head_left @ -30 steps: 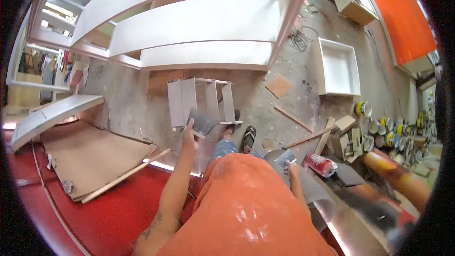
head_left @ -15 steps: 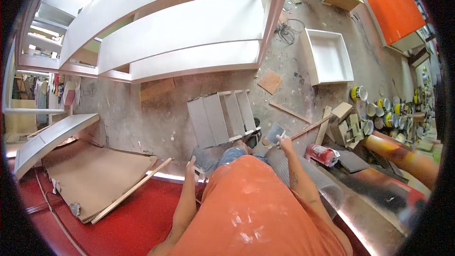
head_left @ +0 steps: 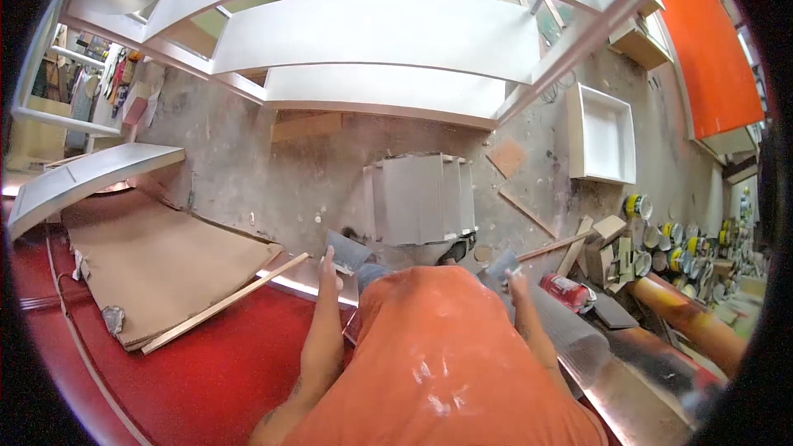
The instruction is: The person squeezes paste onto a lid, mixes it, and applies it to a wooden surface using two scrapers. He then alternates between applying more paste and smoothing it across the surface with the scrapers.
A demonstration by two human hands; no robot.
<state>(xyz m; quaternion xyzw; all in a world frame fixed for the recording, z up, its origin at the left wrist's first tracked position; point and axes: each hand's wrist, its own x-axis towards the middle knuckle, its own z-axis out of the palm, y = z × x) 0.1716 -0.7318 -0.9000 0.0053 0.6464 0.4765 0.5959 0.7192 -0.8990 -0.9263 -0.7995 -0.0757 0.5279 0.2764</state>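
Note:
My left hand (head_left: 330,271) is closed on the edge of a flat grey plate (head_left: 348,253), just left of my knee. My right hand (head_left: 517,283) grips a broad putty knife (head_left: 502,265), its grey blade pointing up and away from me. The handle is mostly hidden in the fingers. Between and beyond both hands, a small grey piece of furniture with slatted, step-like panels (head_left: 417,198) stands on the floor by my feet. Neither tool touches it.
Large white shelving (head_left: 380,37) spans the far side. A white drawer (head_left: 603,136) lies right, near paint cans (head_left: 638,206), wood offcuts (head_left: 607,252) and a red container (head_left: 566,291). A brown board (head_left: 165,256) and wooden strip (head_left: 231,301) lie left on a red surface (head_left: 231,363).
My view has shifted, and the grey furniture shows more squarely in front of me. The putty knife has dropped nearer my body; the grey plate is raised and more visible.

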